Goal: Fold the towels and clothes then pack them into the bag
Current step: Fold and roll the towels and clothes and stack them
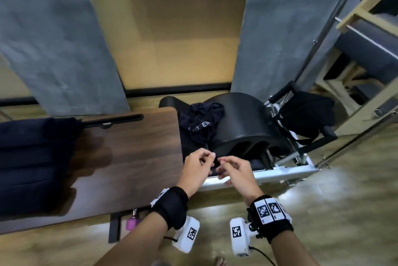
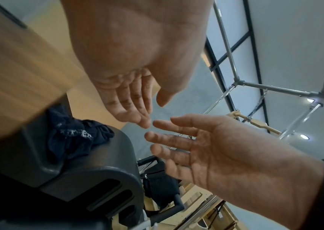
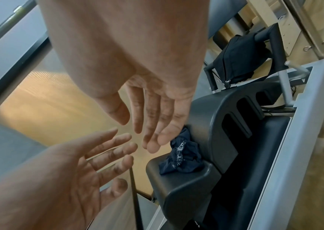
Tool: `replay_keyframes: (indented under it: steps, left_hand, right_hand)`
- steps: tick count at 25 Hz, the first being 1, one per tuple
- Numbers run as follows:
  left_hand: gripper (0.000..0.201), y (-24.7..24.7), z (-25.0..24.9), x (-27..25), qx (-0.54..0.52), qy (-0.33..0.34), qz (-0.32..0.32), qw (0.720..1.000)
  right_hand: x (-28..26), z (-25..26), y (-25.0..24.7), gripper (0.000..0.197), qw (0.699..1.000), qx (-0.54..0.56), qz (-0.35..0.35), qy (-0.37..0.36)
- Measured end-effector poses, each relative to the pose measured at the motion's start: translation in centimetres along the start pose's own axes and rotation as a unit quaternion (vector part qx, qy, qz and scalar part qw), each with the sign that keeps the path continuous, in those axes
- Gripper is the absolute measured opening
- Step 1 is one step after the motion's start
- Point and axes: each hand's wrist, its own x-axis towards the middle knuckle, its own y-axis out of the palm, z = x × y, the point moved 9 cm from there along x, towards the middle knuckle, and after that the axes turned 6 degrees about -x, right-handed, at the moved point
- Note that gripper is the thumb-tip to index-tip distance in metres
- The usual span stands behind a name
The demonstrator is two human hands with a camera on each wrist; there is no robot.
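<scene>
Crumpled dark-navy printed cloth garment (image 1: pixel 201 123) lies at twelve o'clock from empty, loose-fingered left hand (image 1: pixel 197 168) and right hand (image 1: pixel 235 171); judged next: reach, grasp, fold.

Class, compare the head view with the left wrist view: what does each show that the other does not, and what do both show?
Only the head view shows the wooden table, the folded dark stack on its left end, and the wrist straps. Only the left wrist view shows the ceiling lights and overhead metal frame. Both show the left hand and right hand empty and close together, the crumpled dark garment on the black arched barrel, and the black bag.
</scene>
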Motion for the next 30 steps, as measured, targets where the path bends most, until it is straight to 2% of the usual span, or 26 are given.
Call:
replay_keyframes:
  steps: [5, 10, 15, 19, 21, 27, 30]
  left_hand:
    - [0.011, 5.0, 0.0, 4.5, -0.019, -0.030, -0.037, 0.999]
    - [0.014, 7.1, 2.3, 12.9, -0.035, -0.081, -0.081, 0.993]
    - [0.014, 7.6, 6.9, 23.0, -0.042, -0.164, -0.126, 0.977]
    - [0.016, 5.3, 11.7, 28.9, 0.019, -0.245, -0.163, 0.956]
    - [0.018, 4.4, 13.8, 31.2, 0.052, -0.276, -0.159, 0.946]
    - [0.029, 3.5, 19.2, 35.5, 0.117, -0.369, -0.074, 0.919]
    - [0.031, 2.9, 20.2, 35.7, 0.080, -0.388, -0.118, 0.910]
  right_hand:
    - [5.5, 0.6, -3.8, 0.020, 0.999, -0.040, 0.035, -0.011]
    - [13.0, 1.0, -6.0, 0.024, 0.996, -0.073, 0.054, -0.001]
    - [22.9, 1.3, -7.4, 0.024, 0.991, -0.114, 0.064, 0.032]
    - [30.0, 0.5, -7.2, 0.023, 0.984, -0.139, 0.087, 0.071]
    - [32.9, 0.1, -6.5, 0.023, 0.981, -0.145, 0.101, 0.086]
    - [38.7, -2.3, -3.9, 0.022, 0.971, -0.160, 0.133, 0.121]
    - [40.1, -3.2, -3.4, 0.020, 0.965, -0.164, 0.147, 0.139]
